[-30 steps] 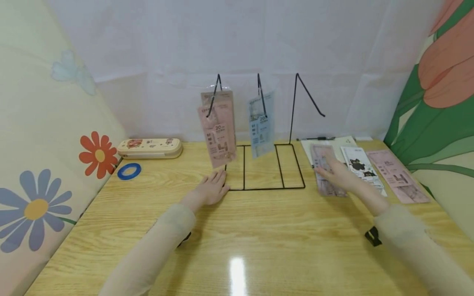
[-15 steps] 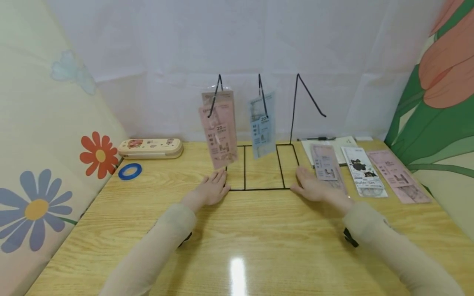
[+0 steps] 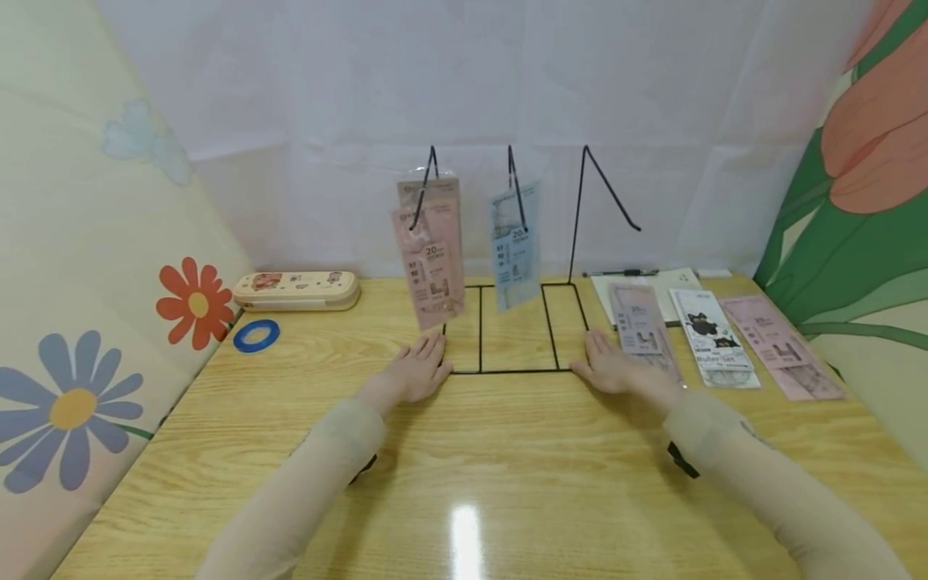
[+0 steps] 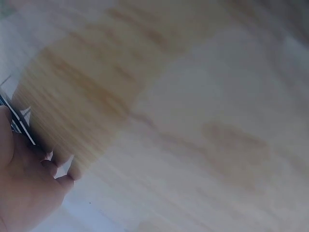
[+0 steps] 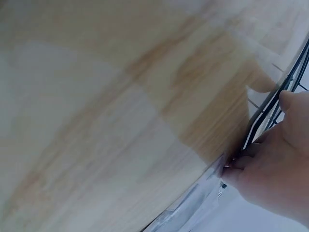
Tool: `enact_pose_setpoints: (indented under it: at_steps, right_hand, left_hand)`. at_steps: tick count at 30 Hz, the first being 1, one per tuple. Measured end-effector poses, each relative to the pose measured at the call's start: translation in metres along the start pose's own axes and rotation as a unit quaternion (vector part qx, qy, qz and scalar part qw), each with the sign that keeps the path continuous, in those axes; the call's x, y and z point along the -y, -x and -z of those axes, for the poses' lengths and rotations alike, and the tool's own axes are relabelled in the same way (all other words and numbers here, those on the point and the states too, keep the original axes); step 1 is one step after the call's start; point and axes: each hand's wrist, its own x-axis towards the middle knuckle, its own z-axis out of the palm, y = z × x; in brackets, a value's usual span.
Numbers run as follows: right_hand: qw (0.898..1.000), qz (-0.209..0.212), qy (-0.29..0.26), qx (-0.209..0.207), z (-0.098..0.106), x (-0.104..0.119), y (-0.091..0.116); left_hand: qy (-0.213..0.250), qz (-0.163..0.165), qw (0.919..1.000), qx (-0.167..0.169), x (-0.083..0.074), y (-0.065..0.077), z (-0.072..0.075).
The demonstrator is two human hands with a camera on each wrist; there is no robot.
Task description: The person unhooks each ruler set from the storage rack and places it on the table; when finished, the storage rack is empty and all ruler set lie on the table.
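Observation:
A black wire display rack (image 3: 519, 371) stands on the table, its base flat and three angled hooks rising from it. My left hand (image 3: 409, 374) lies at the base's front left corner, fingers stretched along its side. At the front right corner my right hand (image 3: 611, 368) touches the wire the same way; its fingers and thumb meet the rack in the right wrist view. Pink packets (image 3: 432, 262) in clear sleeves hang on the left hook, and a blue packet (image 3: 515, 250) on the middle one. The right hook (image 3: 612, 189) carries nothing.
Right of my right hand lie a pink packet (image 3: 638, 314), a white cat-print ruler set (image 3: 713, 334) and another pink packet (image 3: 783, 346). Behind them are a pale sheet (image 3: 670, 290) and a black pen (image 3: 631, 272). A pencil case (image 3: 296, 291) and blue ring (image 3: 257, 336) sit left.
My right hand has moved left, off the nearest pink packet on the table, to the rack's front right corner. My left hand has stayed at the left corner.

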Motion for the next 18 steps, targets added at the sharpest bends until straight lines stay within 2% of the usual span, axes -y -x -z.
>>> enact_pose_setpoints:
  at_steps: [6,11,14,18]
  right_hand:
    - [0.999,-0.024,0.011,0.021,0.000,0.002,-0.001]
    - [0.999,-0.034,0.023,0.028,-0.002,0.002,-0.003]
    - [0.999,-0.032,0.028,0.031,-0.002,0.002,-0.004]
    - [0.999,-0.028,0.029,0.031,0.000,0.003,-0.002]
  left_hand:
    - [0.009,0.000,1.0000,0.003,0.002,0.000,-0.001]
    - [0.019,-0.003,0.9998,-0.007,0.005,0.000,-0.004]
    - [0.049,-0.007,0.9984,-0.025,0.010,0.003,-0.002]
    - [0.093,-0.017,0.9951,-0.030,0.022,0.010,0.007]
